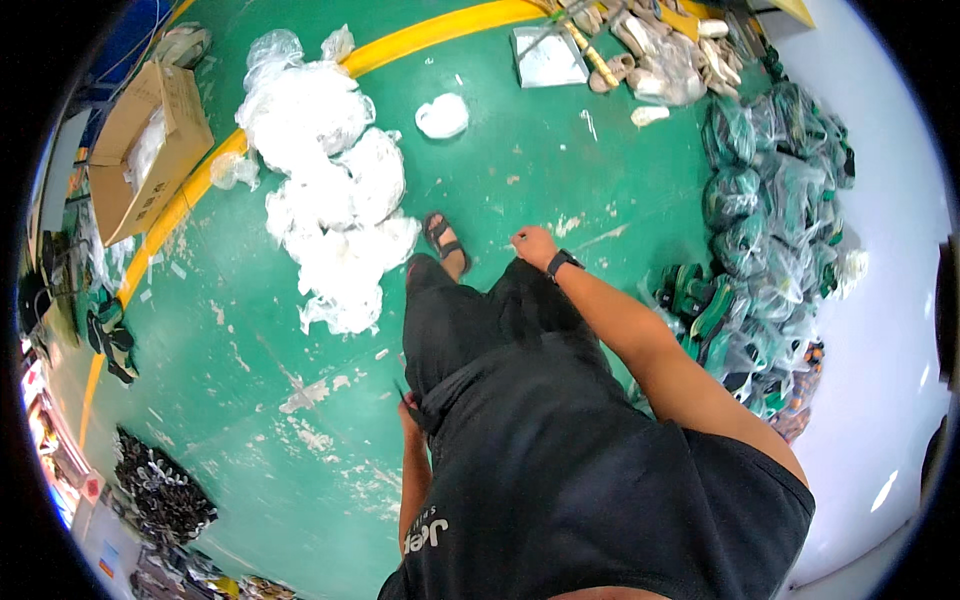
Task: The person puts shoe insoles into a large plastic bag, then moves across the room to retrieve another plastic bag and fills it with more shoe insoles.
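Observation:
My right hand [533, 246] is closed in front of my right knee, over the green floor. Its palm faces away, so anything inside the fingers is hidden. A dark watch [564, 263] sits on that wrist. Low beside my left hip, my left hand [408, 408] is partly covered by my black clothing. Its fingers look curled around a thin dark thing too small to name. Ahead and to the left of my legs lies a long heap of white, crumpled plastic bags [335, 180]. One small white bundle [442, 117] lies apart from it.
Clear bags of dark and green shoes [770, 220] line the white wall at right. At the far right are loose pale shoes [650, 55] and a white tray [550, 57]. An open cardboard box [150, 150] stands left, beyond a yellow floor line. A dark pile [160, 485] lies lower left.

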`<state>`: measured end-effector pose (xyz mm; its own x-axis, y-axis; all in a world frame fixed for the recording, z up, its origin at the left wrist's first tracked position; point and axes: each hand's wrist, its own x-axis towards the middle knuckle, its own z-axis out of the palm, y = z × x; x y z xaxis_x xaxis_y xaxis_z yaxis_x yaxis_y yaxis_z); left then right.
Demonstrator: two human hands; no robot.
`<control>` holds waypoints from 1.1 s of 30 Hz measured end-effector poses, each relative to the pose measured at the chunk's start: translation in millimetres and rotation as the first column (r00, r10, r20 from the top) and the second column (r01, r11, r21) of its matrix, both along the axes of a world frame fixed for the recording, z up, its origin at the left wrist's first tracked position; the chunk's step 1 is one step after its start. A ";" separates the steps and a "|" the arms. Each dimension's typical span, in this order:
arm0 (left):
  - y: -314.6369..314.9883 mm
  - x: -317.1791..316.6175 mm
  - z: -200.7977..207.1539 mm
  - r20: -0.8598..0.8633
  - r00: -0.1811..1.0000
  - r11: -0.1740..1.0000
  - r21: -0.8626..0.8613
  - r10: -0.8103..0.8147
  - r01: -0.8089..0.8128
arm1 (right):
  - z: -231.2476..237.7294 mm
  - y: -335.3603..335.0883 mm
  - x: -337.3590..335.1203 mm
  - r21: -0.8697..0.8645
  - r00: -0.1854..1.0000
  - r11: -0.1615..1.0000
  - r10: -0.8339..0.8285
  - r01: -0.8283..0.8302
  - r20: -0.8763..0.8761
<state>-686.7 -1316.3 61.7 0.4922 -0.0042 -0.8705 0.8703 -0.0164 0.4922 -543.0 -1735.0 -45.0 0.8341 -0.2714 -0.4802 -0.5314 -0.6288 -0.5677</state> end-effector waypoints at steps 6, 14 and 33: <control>-56.3 49.5 47.0 0.018 0.997 0.976 0.208 -0.069 0.064 | -28.4 -13.2 146.5 0.080 0.993 0.990 0.112 -0.114 0.027; -140.7 74.4 16.6 -0.303 0.852 0.813 0.541 0.427 -0.215 | -217.7 -43.7 303.5 -0.148 0.895 0.886 0.446 -0.439 0.018; -260.1 145.7 -45.6 -0.251 0.703 0.743 0.310 0.666 -0.593 | -259.7 30.3 255.0 0.772 0.682 0.447 0.731 -0.452 -0.024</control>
